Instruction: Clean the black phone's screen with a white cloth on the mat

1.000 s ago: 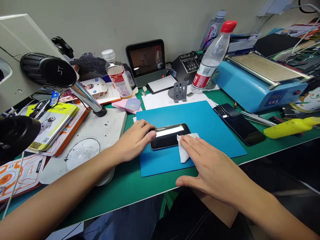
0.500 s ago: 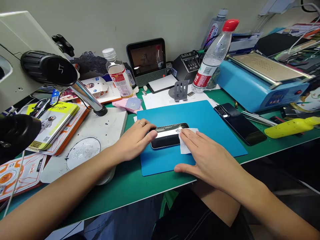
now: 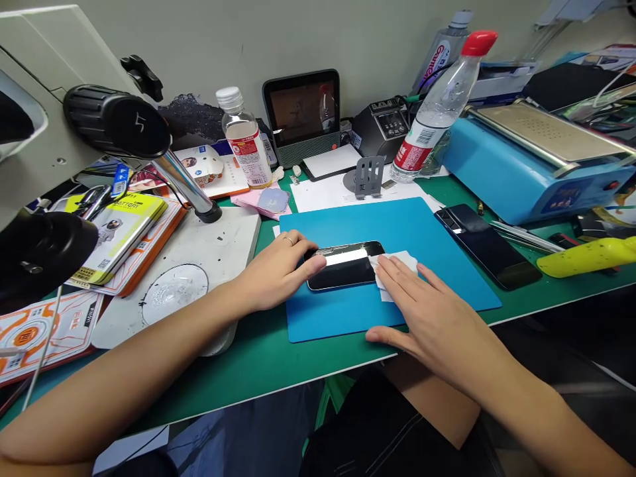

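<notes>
A black phone [image 3: 342,268] lies screen up on a blue mat [image 3: 392,225]. My left hand [image 3: 278,268] rests on the phone's left end, fingers curled against it, a ring on one finger. My right hand [image 3: 427,308] lies flat with fingers stretched out, pressing a white wipe [image 3: 405,262] against the phone's right end.
A second black phone [image 3: 489,246] lies right of the mat on the green table [image 3: 258,368]. Behind are two water bottles [image 3: 246,146] [image 3: 437,106], a small screen device [image 3: 304,116], a blue machine [image 3: 531,159] and a grey stand [image 3: 370,177]. A microscope base [image 3: 189,265] and booklets sit left; a yellow tool [image 3: 586,255] right.
My right hand slid the wipe from the phone's lower right edge up and rightward along the right end. My left hand kept holding the phone. The view shifted slightly.
</notes>
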`<move>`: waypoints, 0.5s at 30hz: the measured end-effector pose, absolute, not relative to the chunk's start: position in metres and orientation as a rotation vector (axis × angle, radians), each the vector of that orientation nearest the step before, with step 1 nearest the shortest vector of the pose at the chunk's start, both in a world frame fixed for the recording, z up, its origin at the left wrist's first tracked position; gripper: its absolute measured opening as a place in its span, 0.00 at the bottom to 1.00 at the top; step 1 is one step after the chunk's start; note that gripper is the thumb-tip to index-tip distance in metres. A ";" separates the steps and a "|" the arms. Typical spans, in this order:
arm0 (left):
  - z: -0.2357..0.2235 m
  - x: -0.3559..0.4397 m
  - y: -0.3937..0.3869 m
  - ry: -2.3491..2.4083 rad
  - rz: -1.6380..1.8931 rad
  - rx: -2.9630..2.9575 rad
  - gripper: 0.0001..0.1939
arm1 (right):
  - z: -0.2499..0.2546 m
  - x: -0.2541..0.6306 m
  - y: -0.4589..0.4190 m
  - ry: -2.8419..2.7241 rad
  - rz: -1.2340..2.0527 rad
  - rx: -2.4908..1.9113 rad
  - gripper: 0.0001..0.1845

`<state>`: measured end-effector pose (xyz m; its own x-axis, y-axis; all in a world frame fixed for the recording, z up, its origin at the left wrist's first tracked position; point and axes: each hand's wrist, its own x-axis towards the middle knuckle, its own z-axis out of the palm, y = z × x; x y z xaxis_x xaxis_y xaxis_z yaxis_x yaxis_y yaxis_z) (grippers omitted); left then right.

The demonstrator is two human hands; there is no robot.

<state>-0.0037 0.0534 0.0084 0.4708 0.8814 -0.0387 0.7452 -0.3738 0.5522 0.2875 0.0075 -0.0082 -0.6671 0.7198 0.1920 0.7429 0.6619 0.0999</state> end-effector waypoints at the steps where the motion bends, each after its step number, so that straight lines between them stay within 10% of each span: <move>1: 0.008 -0.004 0.053 1.351 0.363 2.221 0.35 | -0.008 0.286 0.007 -2.751 -0.238 -1.198 0.51; 15: 0.007 -0.005 0.054 1.309 0.381 2.220 0.38 | -0.007 0.260 0.038 -2.794 0.112 -1.322 0.60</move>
<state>-0.0050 0.0537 0.0068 0.4907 0.8710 -0.0253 0.7215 -0.3898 0.5723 0.2602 0.0383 -0.0074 -0.6339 0.7733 0.0129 0.7698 0.6324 -0.0864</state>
